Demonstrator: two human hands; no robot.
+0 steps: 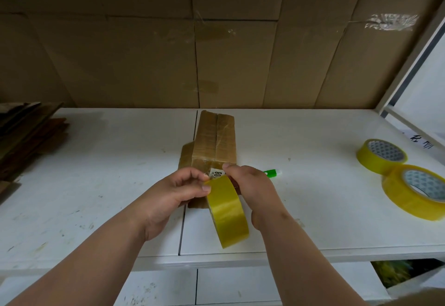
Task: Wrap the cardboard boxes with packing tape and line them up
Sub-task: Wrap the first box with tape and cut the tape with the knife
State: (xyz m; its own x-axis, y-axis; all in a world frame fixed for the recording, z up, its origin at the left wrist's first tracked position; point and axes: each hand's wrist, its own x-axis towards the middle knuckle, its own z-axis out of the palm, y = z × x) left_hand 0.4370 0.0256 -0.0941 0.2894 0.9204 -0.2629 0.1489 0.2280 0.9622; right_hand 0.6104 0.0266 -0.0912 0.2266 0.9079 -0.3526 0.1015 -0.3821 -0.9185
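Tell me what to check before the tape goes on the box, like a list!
1. Roll held firmly: ok. Both hands, left hand and right hand, grip the tape roll.
2. Loose tape end found: cannot tell. The left thumb sits at the roll's top edge, but no peeled strip shows.
3. Box within reach: ok. The cardboard box lies on the white table just behind the hands.
4. Box closed: cannot tell. A flap sticks out at its left side.
5. Spare rolls out of the way: ok, far right.
6. Green pen clear of the box: not ok, it lies right beside it.
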